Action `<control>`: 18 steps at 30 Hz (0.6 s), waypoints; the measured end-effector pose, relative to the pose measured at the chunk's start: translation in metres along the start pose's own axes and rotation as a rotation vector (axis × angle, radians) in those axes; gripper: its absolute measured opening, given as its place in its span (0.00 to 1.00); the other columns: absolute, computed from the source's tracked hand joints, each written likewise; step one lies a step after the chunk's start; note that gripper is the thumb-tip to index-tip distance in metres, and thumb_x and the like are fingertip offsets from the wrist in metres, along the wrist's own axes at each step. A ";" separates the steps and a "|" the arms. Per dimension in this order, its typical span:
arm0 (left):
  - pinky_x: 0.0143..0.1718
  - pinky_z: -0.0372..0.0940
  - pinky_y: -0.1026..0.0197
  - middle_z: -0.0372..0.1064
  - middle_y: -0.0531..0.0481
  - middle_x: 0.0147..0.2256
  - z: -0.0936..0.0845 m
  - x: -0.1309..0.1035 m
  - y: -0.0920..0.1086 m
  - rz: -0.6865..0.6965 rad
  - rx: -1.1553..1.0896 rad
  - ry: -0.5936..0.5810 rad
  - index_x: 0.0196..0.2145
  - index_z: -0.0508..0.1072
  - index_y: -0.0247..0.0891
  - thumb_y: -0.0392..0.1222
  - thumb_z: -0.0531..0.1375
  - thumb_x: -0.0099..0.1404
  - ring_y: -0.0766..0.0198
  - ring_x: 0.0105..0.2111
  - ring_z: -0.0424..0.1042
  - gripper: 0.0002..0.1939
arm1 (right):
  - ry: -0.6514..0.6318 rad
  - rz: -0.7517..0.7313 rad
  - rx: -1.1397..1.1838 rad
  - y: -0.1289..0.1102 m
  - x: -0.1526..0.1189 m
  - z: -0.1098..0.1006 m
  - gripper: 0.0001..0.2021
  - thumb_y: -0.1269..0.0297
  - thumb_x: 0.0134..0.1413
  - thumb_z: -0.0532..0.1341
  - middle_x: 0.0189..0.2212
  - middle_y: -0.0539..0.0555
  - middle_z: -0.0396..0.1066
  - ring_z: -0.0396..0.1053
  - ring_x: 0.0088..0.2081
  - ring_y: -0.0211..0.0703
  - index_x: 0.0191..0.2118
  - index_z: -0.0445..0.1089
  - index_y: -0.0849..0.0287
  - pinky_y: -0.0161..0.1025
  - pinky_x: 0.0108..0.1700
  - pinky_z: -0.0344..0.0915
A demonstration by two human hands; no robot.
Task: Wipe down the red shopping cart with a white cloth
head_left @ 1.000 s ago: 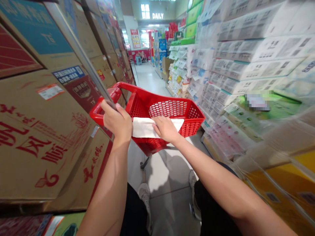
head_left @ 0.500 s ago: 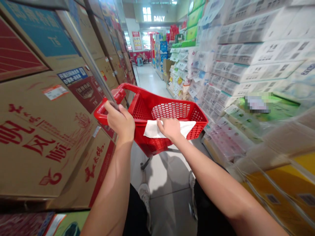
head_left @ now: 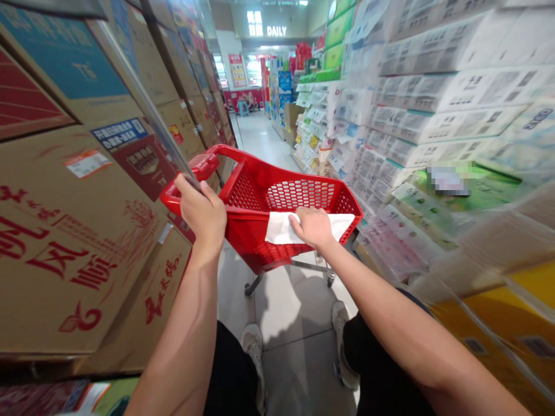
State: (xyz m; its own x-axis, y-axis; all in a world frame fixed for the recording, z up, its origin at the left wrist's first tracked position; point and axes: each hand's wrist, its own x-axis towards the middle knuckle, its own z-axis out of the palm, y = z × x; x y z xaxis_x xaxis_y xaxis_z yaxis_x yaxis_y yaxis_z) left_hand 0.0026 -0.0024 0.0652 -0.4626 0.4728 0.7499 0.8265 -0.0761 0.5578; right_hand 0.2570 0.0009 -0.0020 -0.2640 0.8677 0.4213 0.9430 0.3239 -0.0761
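Sliding along the near rim of the red shopping cart [head_left: 249, 234], the white cloth [head_left: 280, 228] and the right hand [head_left: 315, 226] are sitting closer to the front end than 1 second ago, while the left hand [head_left: 202, 215] is keeping its place by the handle.

From the head camera, the front corner is standing near the stack of white packs [head_left: 433, 92] on the right; whether it is touching, I cannot tell. On the other side, the handle is lying close to the cardboard boxes [head_left: 60, 248]. Open floor [head_left: 286, 329] is showing between the cart and 2 pale shoes [head_left: 252, 346], and more is stretching down the aisle beyond.

The cart is pointing its front rightward, its long axis running slantwise across the aisle. The cloth is hanging over the outer wall below the rim, its long axis following that edge and its right end reaching toward the front corner.

The right hand is half curling over the rim, pinning the cloth. The left hand is closing around the lower end of a metal pole [head_left: 143, 98]; whether it is also gripping the handle, I cannot tell.
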 end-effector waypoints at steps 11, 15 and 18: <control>0.57 0.61 0.44 0.70 0.35 0.49 0.001 -0.009 0.014 -0.054 -0.022 0.025 0.57 0.60 0.34 0.39 0.48 0.70 0.46 0.51 0.72 0.19 | -0.030 0.335 -0.048 0.021 0.012 -0.001 0.28 0.55 0.71 0.43 0.38 0.66 0.79 0.75 0.42 0.54 0.40 0.79 0.62 0.46 0.48 0.57; 0.58 0.61 0.45 0.70 0.34 0.50 0.002 -0.012 0.019 -0.035 -0.015 0.029 0.58 0.59 0.32 0.38 0.47 0.71 0.47 0.53 0.71 0.19 | 0.077 0.102 0.141 -0.052 0.019 0.004 0.24 0.55 0.71 0.43 0.42 0.62 0.77 0.71 0.46 0.52 0.42 0.75 0.59 0.47 0.52 0.54; 0.57 0.62 0.47 0.69 0.35 0.51 0.004 -0.012 0.019 -0.029 -0.005 0.038 0.59 0.58 0.33 0.37 0.47 0.70 0.48 0.53 0.71 0.20 | 0.200 -0.039 0.228 -0.102 0.017 0.008 0.23 0.50 0.70 0.47 0.51 0.63 0.72 0.64 0.52 0.55 0.53 0.69 0.60 0.50 0.56 0.51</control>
State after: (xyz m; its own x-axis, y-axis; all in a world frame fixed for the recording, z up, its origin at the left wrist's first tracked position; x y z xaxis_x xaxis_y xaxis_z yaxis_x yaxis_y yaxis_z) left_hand 0.0255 -0.0062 0.0653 -0.4983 0.4416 0.7461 0.8109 -0.0671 0.5813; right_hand 0.1547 -0.0147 0.0056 -0.2325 0.7691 0.5953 0.8573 0.4511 -0.2481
